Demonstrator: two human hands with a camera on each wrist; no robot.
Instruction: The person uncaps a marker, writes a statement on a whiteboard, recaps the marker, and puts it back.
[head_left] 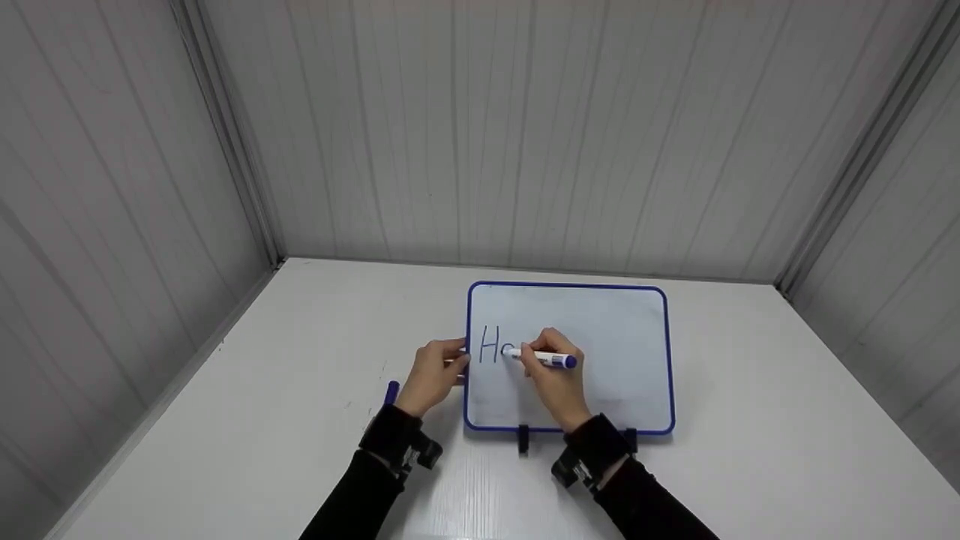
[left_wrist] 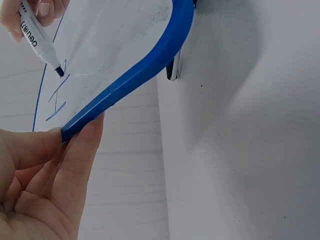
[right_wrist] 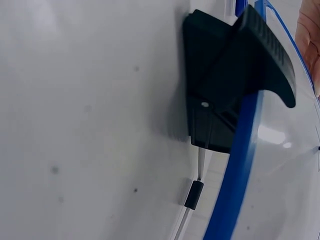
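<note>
Marker point(head_left: 546, 359) gripped, whiteboard point(head_left: 600, 315) between hands

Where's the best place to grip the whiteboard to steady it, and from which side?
Probably the blue frame at the left edge of the whiteboard, coming in from the left. The board lies flat on the table, the rim is a raised lip that fingers can pinch, and the left hand already holds it there, clear of the marker in the right hand.

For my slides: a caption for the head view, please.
Right hand writes with marker on blue-framed whiteboard; left hand steadies its edge.
</note>
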